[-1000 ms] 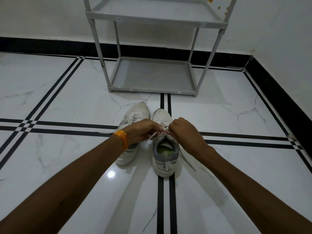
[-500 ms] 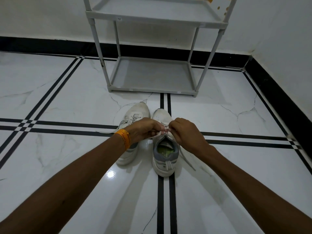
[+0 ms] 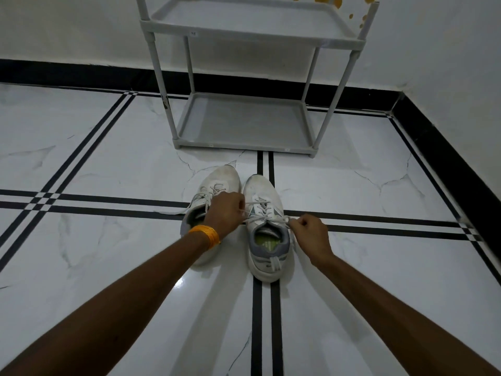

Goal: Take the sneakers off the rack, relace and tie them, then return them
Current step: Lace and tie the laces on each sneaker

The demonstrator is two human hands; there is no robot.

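Observation:
Two white sneakers stand side by side on the floor, toes toward the rack. The right sneaker [image 3: 267, 232] has a grey collar and a green insole. Its white lace [image 3: 264, 219] is stretched across the tongue between my hands. My left hand [image 3: 226, 213] pinches one lace end at the shoe's left side and covers part of the left sneaker [image 3: 217, 183]. My right hand [image 3: 309, 233] pinches the other end at the shoe's right side. A loose lace of the left sneaker trails left on the floor.
A grey two-shelf rack [image 3: 244, 145] stands against the wall just beyond the sneakers, both shelves bare. The white marble floor [image 3: 108, 253] has black stripe lines. A black skirting runs along the back wall and the right wall [image 3: 447, 164]. An orange band sits on my left wrist.
My hands were together over the right sneaker's tongue. They have moved apart, the right hand going right, and the lace is now drawn taut between them.

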